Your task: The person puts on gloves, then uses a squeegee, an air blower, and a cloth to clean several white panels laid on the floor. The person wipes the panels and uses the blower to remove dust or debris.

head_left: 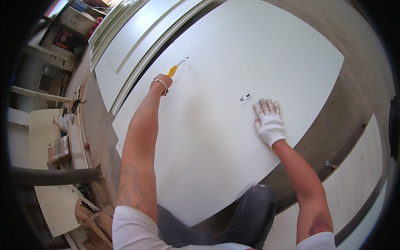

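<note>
- Two hands rest over one large, smooth white panel (216, 125) lying flat on the floor
- left hand (161, 84), bare with a thin bracelet, clenched round a yellow-handled screwdriver (175, 68), its slim metal tip touching the panel near a small dark hole
- right hand (269, 122), in a knitted white glove, flat with fingers spread, pressing the panel just beside a small sticker (246, 98)
- more white panels (125, 46) lie stacked beyond

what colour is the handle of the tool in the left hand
Yellow: the tool in the left hand has a yellow handle, seen in the head view.
</note>
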### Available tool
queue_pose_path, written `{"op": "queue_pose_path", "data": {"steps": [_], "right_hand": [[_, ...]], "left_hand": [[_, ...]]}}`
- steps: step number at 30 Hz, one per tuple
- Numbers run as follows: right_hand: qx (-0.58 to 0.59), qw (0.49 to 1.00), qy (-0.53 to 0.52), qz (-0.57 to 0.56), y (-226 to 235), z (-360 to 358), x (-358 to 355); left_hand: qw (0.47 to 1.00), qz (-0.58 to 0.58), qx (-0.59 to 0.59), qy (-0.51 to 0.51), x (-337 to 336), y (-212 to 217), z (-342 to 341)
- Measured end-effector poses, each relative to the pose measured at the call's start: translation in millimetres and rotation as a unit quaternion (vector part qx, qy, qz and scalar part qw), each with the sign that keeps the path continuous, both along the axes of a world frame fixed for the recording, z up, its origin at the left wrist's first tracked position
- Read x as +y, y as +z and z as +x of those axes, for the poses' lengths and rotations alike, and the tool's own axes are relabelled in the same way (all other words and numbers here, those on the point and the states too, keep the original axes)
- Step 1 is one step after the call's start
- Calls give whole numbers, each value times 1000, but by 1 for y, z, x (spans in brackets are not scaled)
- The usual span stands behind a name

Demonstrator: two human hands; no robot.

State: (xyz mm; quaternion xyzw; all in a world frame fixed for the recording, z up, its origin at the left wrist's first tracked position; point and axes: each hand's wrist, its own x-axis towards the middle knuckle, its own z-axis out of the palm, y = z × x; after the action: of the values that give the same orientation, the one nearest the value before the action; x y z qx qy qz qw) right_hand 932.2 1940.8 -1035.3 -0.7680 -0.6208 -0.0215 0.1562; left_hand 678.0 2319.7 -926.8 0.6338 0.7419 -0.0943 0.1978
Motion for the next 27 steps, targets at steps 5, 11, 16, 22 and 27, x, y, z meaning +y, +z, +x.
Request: {"op": "queue_pose_path", "data": {"steps": [5, 11, 16, 22, 27], "right_hand": [[14, 1000, 2, -4, 7, 2, 1], [5, 1000, -2, -15, 7, 2, 2], [-48, 998, 17, -24, -8, 5, 1], [-117, 992, 48, -18, -26, 13, 10], [-144, 988, 57, -13, -48, 33, 10]], "left_hand": [[998, -11, 45, -39, 25, 5, 30], [994, -16, 83, -65, 20, 18, 37], [996, -9, 66, -67, 11, 40, -15], [993, 31, 86, -79, -39, 74, -142], [988, 89, 104, -77, -117, 81, -264]]}}
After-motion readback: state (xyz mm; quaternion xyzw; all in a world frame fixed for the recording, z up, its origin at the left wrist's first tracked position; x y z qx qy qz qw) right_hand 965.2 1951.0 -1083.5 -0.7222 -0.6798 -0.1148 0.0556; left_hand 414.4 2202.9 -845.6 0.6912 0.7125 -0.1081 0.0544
